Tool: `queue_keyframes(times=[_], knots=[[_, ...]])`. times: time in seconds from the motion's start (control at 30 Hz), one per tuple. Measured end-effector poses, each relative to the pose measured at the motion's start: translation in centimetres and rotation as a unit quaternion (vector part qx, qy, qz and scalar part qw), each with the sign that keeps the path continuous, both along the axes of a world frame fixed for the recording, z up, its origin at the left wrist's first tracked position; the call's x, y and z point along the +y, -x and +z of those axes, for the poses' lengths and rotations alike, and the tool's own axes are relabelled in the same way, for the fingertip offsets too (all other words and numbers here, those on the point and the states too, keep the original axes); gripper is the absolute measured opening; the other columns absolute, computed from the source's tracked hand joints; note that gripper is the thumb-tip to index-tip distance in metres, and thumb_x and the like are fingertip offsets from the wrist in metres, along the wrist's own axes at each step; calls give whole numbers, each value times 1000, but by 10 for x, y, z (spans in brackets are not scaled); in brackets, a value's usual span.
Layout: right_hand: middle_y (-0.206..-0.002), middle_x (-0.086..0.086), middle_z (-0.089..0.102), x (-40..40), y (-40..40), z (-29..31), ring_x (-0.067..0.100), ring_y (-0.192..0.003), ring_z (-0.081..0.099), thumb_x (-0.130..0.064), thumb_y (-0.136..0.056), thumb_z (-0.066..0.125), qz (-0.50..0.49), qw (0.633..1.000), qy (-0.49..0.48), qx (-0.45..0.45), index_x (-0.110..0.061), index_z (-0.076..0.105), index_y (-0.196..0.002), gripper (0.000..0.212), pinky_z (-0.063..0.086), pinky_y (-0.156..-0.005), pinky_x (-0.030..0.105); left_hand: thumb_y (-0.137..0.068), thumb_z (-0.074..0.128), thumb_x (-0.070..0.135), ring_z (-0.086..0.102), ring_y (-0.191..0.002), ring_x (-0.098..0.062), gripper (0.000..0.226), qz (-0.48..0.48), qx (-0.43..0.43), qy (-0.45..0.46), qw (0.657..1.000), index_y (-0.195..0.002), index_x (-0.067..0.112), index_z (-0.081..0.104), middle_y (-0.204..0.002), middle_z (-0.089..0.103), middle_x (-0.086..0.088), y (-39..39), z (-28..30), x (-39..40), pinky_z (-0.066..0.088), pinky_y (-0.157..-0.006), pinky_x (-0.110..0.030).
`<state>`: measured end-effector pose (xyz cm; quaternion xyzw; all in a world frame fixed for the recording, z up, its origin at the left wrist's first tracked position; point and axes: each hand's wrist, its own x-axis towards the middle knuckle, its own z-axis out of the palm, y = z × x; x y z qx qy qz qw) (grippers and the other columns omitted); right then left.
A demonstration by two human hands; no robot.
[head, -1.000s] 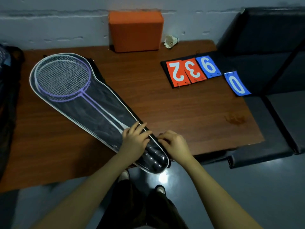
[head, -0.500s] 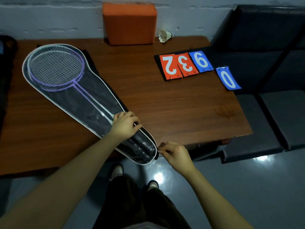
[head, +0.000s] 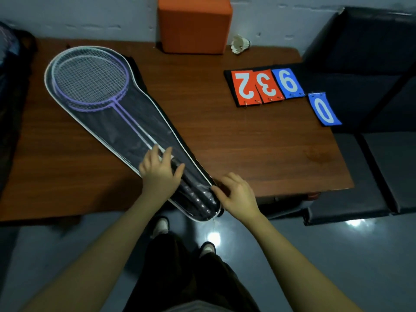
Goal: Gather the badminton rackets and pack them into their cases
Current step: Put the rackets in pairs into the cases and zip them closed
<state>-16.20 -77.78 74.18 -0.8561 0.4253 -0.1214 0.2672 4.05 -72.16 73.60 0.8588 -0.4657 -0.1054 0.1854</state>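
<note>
A racket case (head: 144, 122) with a clear front, white piping and a black back lies diagonally on the wooden table (head: 236, 140), its handle end past the near edge. Inside it lie a purple racket (head: 122, 109) and a white one, heads at the far left. My left hand (head: 161, 171) rests flat on the case over the handles, fingers spread. My right hand (head: 236, 192) is at the case's right edge near the handle end, fingers curled and thumb pinching the seam there.
An orange box (head: 194, 23) stands against the back wall with a shuttlecock (head: 240, 43) beside it. Score flip cards (head: 265, 86) and a loose blue 0 card (head: 324, 109) lie at the right. Black seating (head: 371, 91) borders the table's right side, a dark bag (head: 11, 70) its left.
My right hand has moved from the case's tip a little way up its right edge. My left hand's fingers have uncurled and spread over the handles.
</note>
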Motion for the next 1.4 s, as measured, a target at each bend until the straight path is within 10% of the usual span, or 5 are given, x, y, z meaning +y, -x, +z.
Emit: queue_keyframes(times=[0.27,0.63,0.83,1.13,1.4], knots=[[-112,15,60,-9,-97,-5,37,-99,56,-26,-94,47,-15,997,29,75,-22,40,-139,45,40,-83,42,-85,56,45,23,-131,-42,66,146,89,-112,979,-141,28,25,-148,12,-24,-60,5,13,23,-106,-51],[-109,2,48,10,-159,1,19,-92,43,-34,-93,50,-100,993,-47,37,-34,34,-140,50,18,-81,32,-79,69,11,24,-135,-29,68,127,231,110,958,-137,3,36,-145,25,-20,-123,4,17,20,-109,-29],[-108,1,44,23,-203,-3,17,-82,31,-35,-94,48,-123,990,-74,8,-37,28,-142,53,22,-84,31,-81,68,22,24,-134,-34,71,109,197,53,973,-140,5,30,-145,22,-21,-161,1,23,24,-110,-42],[-99,-5,46,-1,-214,-9,25,-90,47,-36,-89,56,-111,992,-53,14,-34,41,-135,49,15,-70,26,-85,60,7,28,-125,-7,62,94,259,139,951,-141,11,31,-138,33,-8,-143,2,44,16,-100,-7],[-94,-5,42,48,-228,13,25,-88,44,-33,-88,61,-81,996,-12,-33,-26,45,-136,51,17,-69,21,-84,62,1,43,-122,-27,47,124,236,241,933,-129,1,48,-130,43,-18,-153,23,72,26,-99,-13]])
